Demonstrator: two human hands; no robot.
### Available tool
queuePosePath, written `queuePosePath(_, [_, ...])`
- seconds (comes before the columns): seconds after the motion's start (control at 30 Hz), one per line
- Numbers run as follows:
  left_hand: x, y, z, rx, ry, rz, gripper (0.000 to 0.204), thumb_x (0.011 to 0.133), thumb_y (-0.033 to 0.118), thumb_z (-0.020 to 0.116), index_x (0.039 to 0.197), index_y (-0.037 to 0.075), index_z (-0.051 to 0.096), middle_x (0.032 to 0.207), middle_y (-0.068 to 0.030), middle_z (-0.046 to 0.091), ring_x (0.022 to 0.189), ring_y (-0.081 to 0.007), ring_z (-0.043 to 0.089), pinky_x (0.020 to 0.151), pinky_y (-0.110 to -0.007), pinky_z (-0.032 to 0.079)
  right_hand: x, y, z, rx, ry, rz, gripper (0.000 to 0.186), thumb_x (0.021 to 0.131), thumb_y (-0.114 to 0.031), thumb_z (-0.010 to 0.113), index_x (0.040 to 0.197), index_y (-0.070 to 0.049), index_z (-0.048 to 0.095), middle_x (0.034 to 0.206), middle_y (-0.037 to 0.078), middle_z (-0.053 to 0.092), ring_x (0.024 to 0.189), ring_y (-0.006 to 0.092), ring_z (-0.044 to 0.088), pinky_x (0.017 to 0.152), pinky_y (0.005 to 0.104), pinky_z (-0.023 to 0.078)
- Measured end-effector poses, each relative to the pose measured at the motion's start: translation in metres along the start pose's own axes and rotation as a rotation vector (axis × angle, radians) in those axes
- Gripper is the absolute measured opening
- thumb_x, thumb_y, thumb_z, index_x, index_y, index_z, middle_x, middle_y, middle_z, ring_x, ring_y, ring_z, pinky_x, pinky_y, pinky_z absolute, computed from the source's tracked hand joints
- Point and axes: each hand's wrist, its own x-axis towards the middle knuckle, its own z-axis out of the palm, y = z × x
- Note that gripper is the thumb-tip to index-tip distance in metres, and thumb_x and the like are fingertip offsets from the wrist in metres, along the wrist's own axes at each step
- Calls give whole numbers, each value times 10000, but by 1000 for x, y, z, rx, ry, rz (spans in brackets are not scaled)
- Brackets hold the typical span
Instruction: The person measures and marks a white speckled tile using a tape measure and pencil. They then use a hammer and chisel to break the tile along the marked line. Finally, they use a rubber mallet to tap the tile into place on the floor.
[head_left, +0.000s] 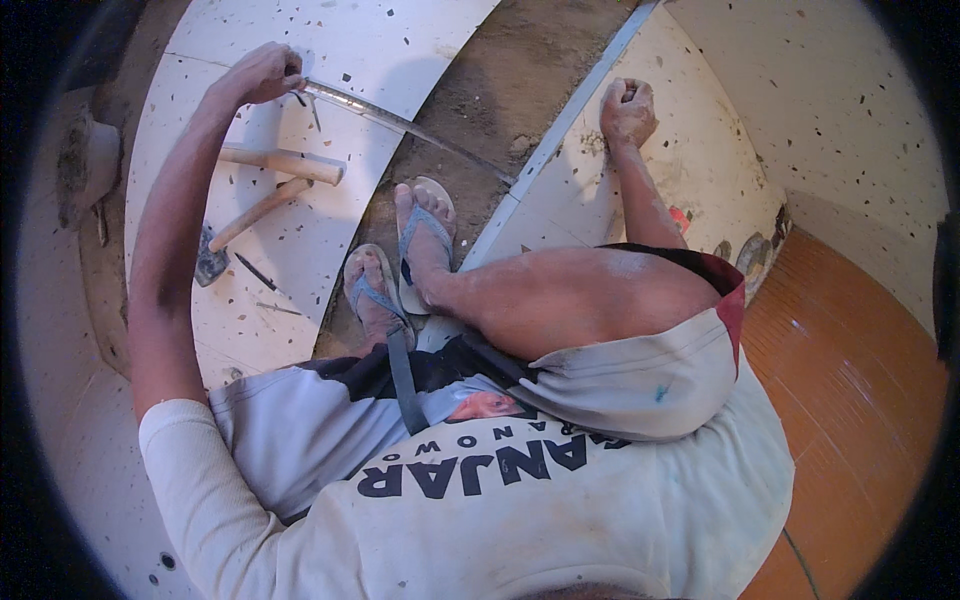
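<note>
My left hand [268, 73] is closed at the upper left, gripping the end of a thin metal strip that looks like a tape measure blade [400, 122]. From there the blade slants down to the right across the bare dirt gap, its far end at the edge of a white speckled slab. My right hand [628, 113] is curled into a fist above that slab; whether anything sits inside its fingers is hidden. Below my left hand lie a hammer [262, 212] with a dark head, a second wooden handle [290, 165] and a black pen-like stick [254, 270].
White speckled slabs [390, 30] flank a strip of bare dirt [500, 90], where my sandalled feet [425, 235] are. At far left is a pale, dirt-crusted bucket [98, 160]. Orange-brown tiles [850, 400] cover the right side, beside a speckled wall [820, 100].
</note>
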Motion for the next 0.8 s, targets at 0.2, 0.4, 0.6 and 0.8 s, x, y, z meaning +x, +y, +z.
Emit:
queuePosePath(0.2, [11, -3, 9, -9, -44, 1, 194, 817, 191, 676, 854, 1, 694, 720, -193, 646, 620, -303, 600, 611, -407, 465, 0, -2, -2, -21, -21, 26, 299, 863, -383, 550, 973, -115, 624, 941, 104, 670, 866, 303, 656, 803, 439, 492])
queuePosePath(0.4, [15, -1, 16, 27, -59, 3, 213, 817, 208, 670, 864, 2, 698, 747, -200, 652, 654, -316, 617, 635, -412, 480, 1, 6, 8, -40, 68, 0, 277, 854, -389, 583, 938, -134, 652, 823, 83, 681, 778, 269, 665, 756, 410, 509])
queuePosePath(0.6, [18, -4, 20, 12, -51, 5, 219, 802, 218, 672, 828, 2, 700, 706, -209, 633, 628, -309, 609, 618, -421, 475, -1, 0, 1, -3, -36, 76, 305, 863, -398, 547, 986, -137, 642, 948, 78, 680, 891, 271, 654, 865, 442, 446])
queuePosePath(0.8, [22, -9, 23, -12, -45, 21, 215, 788, 218, 690, 780, 4, 702, 643, -200, 611, 585, -296, 594, 584, -418, 462, 0, 1, 4, -22, -13, 50, 289, 863, -392, 539, 973, -146, 643, 937, 71, 682, 877, 272, 657, 863, 453, 438])
